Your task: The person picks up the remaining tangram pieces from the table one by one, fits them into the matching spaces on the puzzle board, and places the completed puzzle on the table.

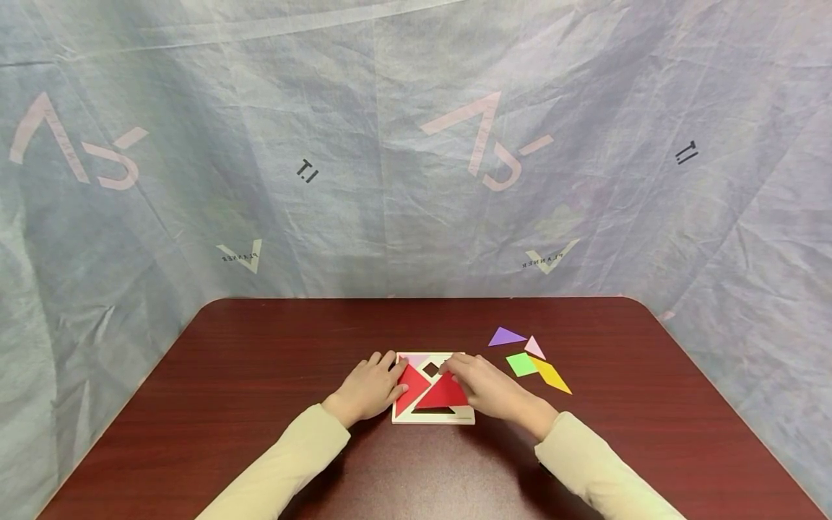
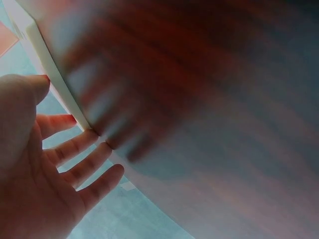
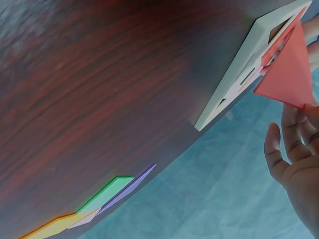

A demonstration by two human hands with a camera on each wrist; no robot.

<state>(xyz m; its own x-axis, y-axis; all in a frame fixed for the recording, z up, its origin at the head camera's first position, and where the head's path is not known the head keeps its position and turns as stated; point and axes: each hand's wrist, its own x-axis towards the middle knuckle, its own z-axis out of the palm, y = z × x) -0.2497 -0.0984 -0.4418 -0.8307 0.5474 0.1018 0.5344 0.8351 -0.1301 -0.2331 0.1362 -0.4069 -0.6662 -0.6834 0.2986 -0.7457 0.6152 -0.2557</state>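
Observation:
A white tangram board (image 1: 463, 419) lies on the table, with dark cutouts showing. A red triangle piece (image 1: 408, 394) sits in its left side, and a pale lilac piece (image 1: 414, 359) shows at its top left. My left hand (image 1: 365, 391) rests at the board's left edge with fingers spread, its thumb over that red triangle. In the left wrist view the fingers (image 2: 82, 167) look mostly straight along the white edge. My right hand (image 1: 492, 388) pinches a second red triangle (image 3: 290, 74) by one corner, tilted and raised above the board.
Right of the board lie loose flat pieces: a purple triangle (image 1: 505, 336), a pink triangle (image 1: 534, 347), a green square (image 1: 521, 364) and a yellow parallelogram (image 1: 552, 375). The dark red table (image 1: 292, 332) ends at a hanging grey cloth (image 1: 377, 217).

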